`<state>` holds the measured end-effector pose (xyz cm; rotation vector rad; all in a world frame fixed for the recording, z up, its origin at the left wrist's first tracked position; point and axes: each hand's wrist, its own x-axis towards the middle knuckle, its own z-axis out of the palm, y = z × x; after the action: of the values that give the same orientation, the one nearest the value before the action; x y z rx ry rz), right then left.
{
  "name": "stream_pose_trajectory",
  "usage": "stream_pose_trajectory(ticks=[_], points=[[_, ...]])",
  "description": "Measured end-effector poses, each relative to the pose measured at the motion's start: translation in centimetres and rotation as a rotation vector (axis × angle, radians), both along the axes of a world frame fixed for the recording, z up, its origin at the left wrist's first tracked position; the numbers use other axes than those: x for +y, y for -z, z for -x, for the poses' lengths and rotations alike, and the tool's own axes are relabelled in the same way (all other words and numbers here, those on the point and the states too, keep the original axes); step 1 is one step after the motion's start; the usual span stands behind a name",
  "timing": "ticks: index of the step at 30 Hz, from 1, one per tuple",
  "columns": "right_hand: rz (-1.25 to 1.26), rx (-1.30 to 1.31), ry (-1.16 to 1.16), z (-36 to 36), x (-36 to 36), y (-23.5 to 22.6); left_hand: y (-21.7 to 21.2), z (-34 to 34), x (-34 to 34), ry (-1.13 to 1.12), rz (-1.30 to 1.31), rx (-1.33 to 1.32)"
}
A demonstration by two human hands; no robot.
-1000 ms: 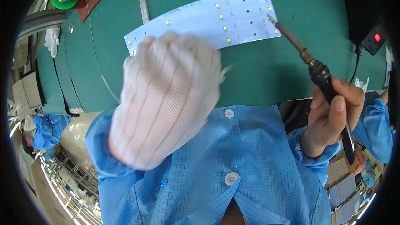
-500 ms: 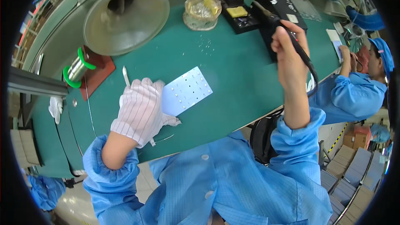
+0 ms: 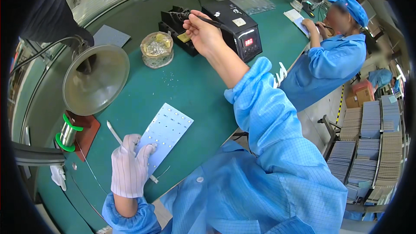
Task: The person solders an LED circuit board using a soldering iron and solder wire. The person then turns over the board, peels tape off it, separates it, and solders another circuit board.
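Note:
In a striped white glove, my left hand [image 3: 130, 164] is closed around a white pen-like stick [image 3: 113, 131], its thumb resting on a pale circuit board [image 3: 171, 123]. Small light components stand in rows on that board, which lies tilted on the green mat. A thin wire [image 3: 164, 172] sits by the stick's lower end. My bare right hand [image 3: 206, 37] grips a soldering iron [image 3: 211, 21] by its dark handle, at the black iron stand [image 3: 171, 24]. The iron's tip cannot be made out against the stand. A yellow sponge [image 3: 183, 37] shows beside the hand.
A black soldering station [image 3: 236, 28] with a lit red display stands right of the stand. Left of it are a crusted round pot [image 3: 157, 50], a funnel-shaped extraction hood [image 3: 96, 80] and a solder wire spool [image 3: 68, 134]. A co-worker [image 3: 329, 56] sits at the right.
My right hand has carried the soldering iron away to the stand. My left thumb now shows on top of the board. The view has shifted, moving the board lower left in the picture.

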<state>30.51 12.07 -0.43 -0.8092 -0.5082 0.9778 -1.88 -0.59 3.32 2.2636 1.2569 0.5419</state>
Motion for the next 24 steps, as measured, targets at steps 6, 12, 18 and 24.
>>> stream_pose_trajectory(ticks=[6, 12, 18, 24], points=[[0.039, 0.191, -0.073, 1.6, -1.9, 0.2, 1.1, 0.1, 0.6, 0.139, 0.029, 0.081], [-0.161, 0.061, -0.711, 7.1, -8.7, -4.6, 2.2, -0.6, 1.3, 0.065, 0.124, 0.129], [-0.600, -0.176, -1.138, 8.5, -16.2, -12.1, 1.3, 0.5, 1.8, 0.225, 0.089, 0.197], [-0.737, -0.255, -1.222, 6.7, -16.3, -12.2, 1.1, -1.2, 2.1, 0.095, 0.177, 0.212]])
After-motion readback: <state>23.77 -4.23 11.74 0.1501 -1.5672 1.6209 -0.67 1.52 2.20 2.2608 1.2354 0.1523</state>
